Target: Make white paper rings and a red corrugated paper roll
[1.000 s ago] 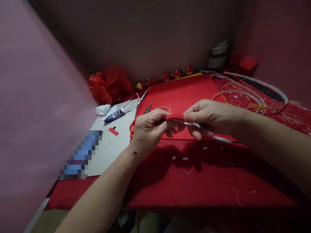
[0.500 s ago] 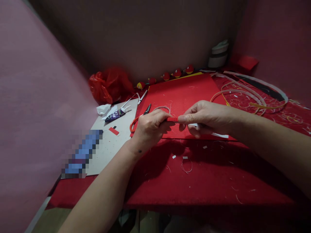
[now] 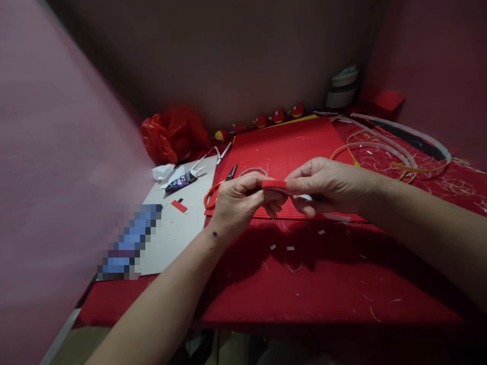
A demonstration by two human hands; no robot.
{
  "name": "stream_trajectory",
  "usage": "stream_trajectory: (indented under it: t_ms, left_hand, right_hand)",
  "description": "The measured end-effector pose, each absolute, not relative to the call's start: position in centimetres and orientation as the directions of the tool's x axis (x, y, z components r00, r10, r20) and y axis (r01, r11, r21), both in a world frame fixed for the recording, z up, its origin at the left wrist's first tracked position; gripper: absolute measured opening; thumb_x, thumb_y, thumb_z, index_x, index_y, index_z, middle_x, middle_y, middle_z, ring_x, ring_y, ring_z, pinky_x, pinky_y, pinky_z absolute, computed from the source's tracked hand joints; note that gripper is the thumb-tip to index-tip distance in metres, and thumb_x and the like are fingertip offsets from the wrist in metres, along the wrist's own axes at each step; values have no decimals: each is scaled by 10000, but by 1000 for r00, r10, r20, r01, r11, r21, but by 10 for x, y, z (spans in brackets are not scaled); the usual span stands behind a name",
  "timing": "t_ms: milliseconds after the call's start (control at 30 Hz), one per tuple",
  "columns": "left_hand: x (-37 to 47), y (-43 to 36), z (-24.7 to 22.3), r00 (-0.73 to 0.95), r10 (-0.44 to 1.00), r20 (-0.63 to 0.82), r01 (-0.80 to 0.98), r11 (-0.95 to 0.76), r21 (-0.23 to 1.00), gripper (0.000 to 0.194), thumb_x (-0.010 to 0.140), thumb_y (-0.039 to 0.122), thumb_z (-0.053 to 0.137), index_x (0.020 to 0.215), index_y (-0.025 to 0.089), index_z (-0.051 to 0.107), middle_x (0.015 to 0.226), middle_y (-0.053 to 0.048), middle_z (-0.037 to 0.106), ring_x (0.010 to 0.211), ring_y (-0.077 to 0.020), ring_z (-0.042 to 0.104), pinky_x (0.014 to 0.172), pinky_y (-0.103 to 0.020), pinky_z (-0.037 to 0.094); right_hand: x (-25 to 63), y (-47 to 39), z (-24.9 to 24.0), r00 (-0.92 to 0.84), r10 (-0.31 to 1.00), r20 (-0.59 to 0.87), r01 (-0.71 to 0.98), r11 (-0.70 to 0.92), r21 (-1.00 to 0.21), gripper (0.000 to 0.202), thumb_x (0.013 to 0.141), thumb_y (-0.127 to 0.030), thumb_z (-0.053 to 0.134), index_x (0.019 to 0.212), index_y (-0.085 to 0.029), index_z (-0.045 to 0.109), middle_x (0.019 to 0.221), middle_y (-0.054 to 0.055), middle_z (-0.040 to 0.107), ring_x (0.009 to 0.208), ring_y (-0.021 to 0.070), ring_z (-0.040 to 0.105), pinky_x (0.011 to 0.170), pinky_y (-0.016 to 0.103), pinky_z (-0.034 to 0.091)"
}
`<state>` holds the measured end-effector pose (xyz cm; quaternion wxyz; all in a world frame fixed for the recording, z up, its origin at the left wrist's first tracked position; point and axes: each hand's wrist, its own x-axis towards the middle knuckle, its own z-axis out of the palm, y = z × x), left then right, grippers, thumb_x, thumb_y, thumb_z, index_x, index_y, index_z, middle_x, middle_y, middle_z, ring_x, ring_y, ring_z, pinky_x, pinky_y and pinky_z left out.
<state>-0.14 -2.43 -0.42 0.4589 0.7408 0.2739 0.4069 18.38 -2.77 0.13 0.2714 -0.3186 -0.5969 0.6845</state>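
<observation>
Between my two hands is a small strip of red corrugated paper (image 3: 274, 185), held above the front part of a large red corrugated sheet (image 3: 289, 147). My left hand (image 3: 243, 197) pinches the strip's left end between thumb and fingers. At its right end, my right hand (image 3: 323, 182) grips it with thumb and forefinger. A pale strip (image 3: 337, 217) shows below my right hand; whether the hand holds it I cannot tell. Scissors (image 3: 224, 187) with orange handles lie just beyond my left hand, partly hidden by it.
A grey board (image 3: 167, 248) at left carries a glue tube (image 3: 182, 181), crumpled tissue (image 3: 163, 172) and red scraps (image 3: 178, 206). Several small red-and-yellow birds (image 3: 277, 116) line the back. Curled paper strips (image 3: 395, 152) lie at right. A red plastic bag (image 3: 167, 137) stands back left.
The red strip has tilted so more of its ridged face shows. My left hand has turned slightly, its lower fingers now extending under the strip. The right hand has barely moved.
</observation>
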Motion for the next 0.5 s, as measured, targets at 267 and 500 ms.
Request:
stream_trajectory:
  t_ms: [267,500]
  left_hand:
    - [-9,-21,-3,554,692,462,208,-653,728,97,788,225,582,753,146,625,670,-11,603,527,-78,588,499,-198,535]
    - [-15,-9,-5,633,550,545,386,-834,393,79,797,196,571,773,136,618,612,8,573,488,-48,541,483,-158,463]
  right_hand:
    - [185,-26,1,-594,779,-200,73,-195,-978,291,710,-390,632,650,-106,618,451,14,574,306,31,348,315,194,215]
    - [185,-25,0,-547,793,-269,180,-202,-963,320,698,-418,633,659,-101,623,432,16,554,315,34,343,333,198,242]
